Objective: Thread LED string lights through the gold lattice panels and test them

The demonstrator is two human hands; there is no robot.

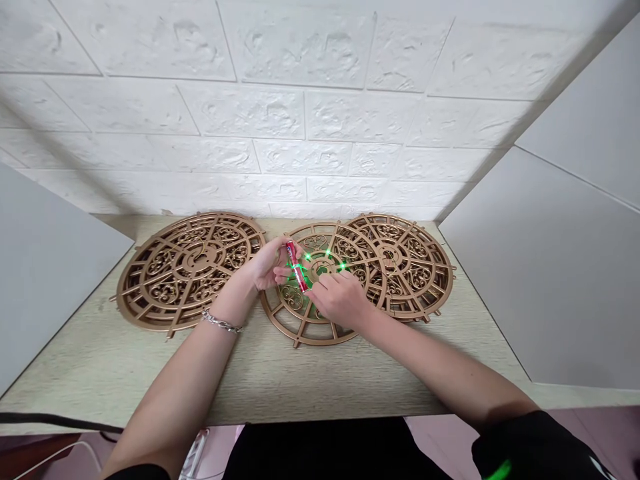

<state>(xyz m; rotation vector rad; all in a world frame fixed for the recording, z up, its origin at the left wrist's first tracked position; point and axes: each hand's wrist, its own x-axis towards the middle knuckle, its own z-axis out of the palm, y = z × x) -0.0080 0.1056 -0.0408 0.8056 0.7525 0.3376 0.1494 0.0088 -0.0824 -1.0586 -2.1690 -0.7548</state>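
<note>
Two red batteries (301, 279), lined up end to end, are held tilted above the middle gold openwork disc (296, 341). My left hand (270, 265) is closed on their upper end, with a silver chain bracelet (221, 324) on its wrist. At the lower end my right hand (343, 299) is pinched, its fingertips against the batteries; any wire between those fingers is too small to make out. Several green lights (327, 252) glow around the hub of the middle disc. Both hands hide part of that disc.
Stacked gold discs (145, 320) lie on the left of the wooden tabletop (280, 393), and more discs (425, 307) on the right, overlapped with the middle one. White brick-pattern wall (330, 113) rises behind. Grey panels (545, 267) flank both sides. A black cable (55, 419) runs along the front left edge.
</note>
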